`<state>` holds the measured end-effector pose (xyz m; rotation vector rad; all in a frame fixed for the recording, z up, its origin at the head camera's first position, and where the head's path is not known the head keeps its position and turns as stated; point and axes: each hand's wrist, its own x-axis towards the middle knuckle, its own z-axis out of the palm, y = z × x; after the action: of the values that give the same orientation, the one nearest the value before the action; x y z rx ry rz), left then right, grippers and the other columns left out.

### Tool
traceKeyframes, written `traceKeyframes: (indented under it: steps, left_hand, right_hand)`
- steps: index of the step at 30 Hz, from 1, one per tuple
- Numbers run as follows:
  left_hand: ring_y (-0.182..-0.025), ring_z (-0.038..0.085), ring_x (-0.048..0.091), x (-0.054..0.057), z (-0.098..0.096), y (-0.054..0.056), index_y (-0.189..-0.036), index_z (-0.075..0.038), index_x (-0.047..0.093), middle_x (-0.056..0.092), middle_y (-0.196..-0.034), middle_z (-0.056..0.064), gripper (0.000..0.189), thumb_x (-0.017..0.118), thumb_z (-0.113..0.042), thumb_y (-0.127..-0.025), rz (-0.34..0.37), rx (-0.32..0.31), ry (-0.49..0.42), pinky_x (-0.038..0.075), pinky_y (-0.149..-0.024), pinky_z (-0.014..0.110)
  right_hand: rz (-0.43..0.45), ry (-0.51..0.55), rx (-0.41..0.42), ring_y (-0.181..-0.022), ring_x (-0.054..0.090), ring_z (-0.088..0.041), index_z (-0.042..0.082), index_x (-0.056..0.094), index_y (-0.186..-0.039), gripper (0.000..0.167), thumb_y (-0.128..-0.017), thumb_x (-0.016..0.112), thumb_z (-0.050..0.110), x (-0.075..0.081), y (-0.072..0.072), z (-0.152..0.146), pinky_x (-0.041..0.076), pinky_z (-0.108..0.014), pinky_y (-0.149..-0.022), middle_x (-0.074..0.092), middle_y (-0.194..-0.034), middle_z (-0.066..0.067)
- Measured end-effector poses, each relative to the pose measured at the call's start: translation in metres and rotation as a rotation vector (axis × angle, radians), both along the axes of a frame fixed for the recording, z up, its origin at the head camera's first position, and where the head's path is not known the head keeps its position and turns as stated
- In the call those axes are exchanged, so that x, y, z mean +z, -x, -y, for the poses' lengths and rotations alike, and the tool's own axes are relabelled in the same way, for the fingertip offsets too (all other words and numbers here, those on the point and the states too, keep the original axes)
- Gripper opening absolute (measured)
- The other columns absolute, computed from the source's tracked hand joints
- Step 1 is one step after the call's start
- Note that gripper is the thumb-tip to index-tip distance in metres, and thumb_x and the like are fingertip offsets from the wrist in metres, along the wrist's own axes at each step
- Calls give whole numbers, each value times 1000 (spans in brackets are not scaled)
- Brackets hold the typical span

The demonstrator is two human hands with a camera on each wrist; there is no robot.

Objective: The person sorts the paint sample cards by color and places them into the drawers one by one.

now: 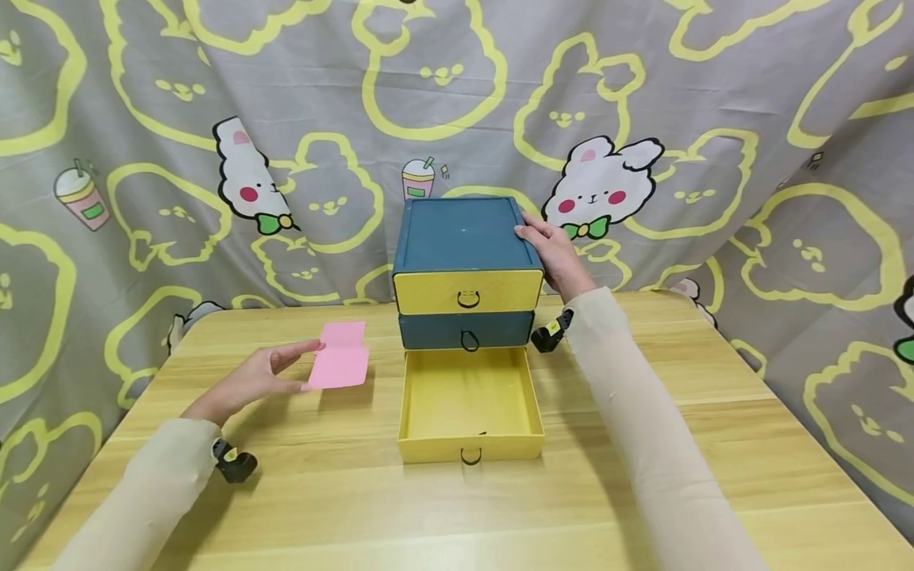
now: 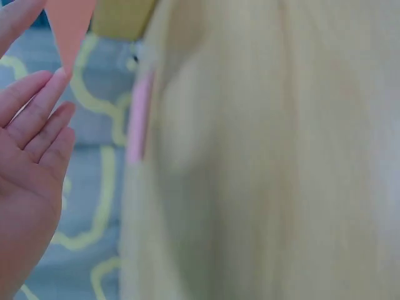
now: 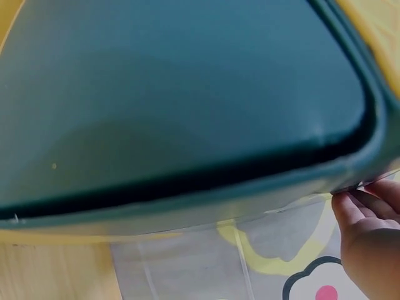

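My left hand point(image 1: 246, 381) pinches a pink sticky note point(image 1: 339, 367) at its left side, between thumb and fingertips, over the table left of the drawer box. In the left wrist view the note point(image 2: 70, 31) hangs tilted, one corner at a fingertip. Just behind it in the head view lies more pink paper point(image 1: 345, 331), seen edge-on as a thin pink block point(image 2: 140, 119) from the left wrist. My right hand point(image 1: 559, 254) grips the top right edge of the blue and yellow drawer box point(image 1: 460, 234). Its bottom yellow drawer point(image 1: 467, 396) is pulled out and bare inside.
The top yellow drawer point(image 1: 435, 293) and middle blue drawer point(image 1: 428, 331) are closed, each with a dark loop handle. Under everything is a wood-grain table point(image 1: 343, 492). A grey curtain point(image 1: 321, 95) with yellow cartoon outlines hangs close behind the box and along both sides.
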<state>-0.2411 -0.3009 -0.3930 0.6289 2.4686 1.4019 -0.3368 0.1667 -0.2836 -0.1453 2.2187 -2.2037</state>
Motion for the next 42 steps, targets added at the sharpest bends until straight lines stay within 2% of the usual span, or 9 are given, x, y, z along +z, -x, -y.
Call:
traceKeyframes:
  steps: [6,11,15,19,25,33,36,38,42]
  left_hand:
    - [-142,27,17,25,-27,-13,-144,-11,41,33,-151,5,72,74,-16,-81,16,-6,-67,26,-97,3]
    - [-142,27,20,36,-66,-27,-142,-11,44,40,-148,5,73,78,-14,-77,-16,-62,-94,21,-113,30]
    - [-140,26,25,36,-99,-37,-140,-10,47,45,-144,4,74,81,-16,-74,-45,-74,-99,16,-113,50]
    - [-139,28,29,32,-128,-45,-139,-8,48,46,-143,5,77,83,-21,-72,-55,-68,-78,18,-111,55]
    - [-137,29,32,20,-156,-45,-139,-4,47,47,-141,9,75,82,-19,-73,-107,-85,-51,23,-110,54]
    - [-118,34,52,12,-159,-38,-139,-6,48,46,-142,9,75,82,-13,-72,-196,-63,13,32,-107,49]
    - [-121,34,50,11,-148,-34,-140,-7,47,47,-142,8,75,81,-13,-73,-182,-80,-25,29,-108,51]
    - [-135,29,36,11,-139,-30,-140,-7,47,48,-141,7,75,81,-14,-73,-185,-90,-46,24,-110,52]
    - [-135,30,35,9,-112,-19,-141,-6,44,51,-138,9,76,79,-10,-74,-203,-82,-64,23,-110,50]
  right_hand:
    - [-3,-19,-11,-129,45,-27,26,36,-146,56,-94,56,29,0,0,0,41,-41,-101,33,-152,-3]
    - [-10,-29,-1,-132,41,-27,25,36,-147,56,-94,56,30,0,1,1,39,-42,-104,32,-152,-3]
    - [-13,-33,0,-133,39,-28,25,37,-146,56,-94,57,31,1,2,1,37,-43,-105,31,-152,-2]
    - [-10,-34,-1,-134,37,-27,26,38,-146,56,-94,57,31,2,2,1,36,-43,-106,31,-153,-1]
    - [-2,-34,-4,-134,37,-28,27,37,-146,55,-94,57,31,2,1,0,36,-43,-105,31,-153,-1]
    - [4,-30,-5,-133,39,-27,28,38,-145,55,-94,57,31,1,1,1,38,-43,-104,31,-153,-1]
    - [0,-31,-6,-134,38,-28,28,38,-145,55,-94,57,30,1,0,2,38,-43,-104,30,-153,-2]
    - [-5,-27,-9,-134,38,-28,27,38,-145,55,-94,57,29,2,0,2,38,-43,-104,31,-153,-3]
    - [1,-26,-10,-132,40,-28,26,37,-146,55,-94,56,29,2,0,2,39,-42,-103,32,-152,-3]
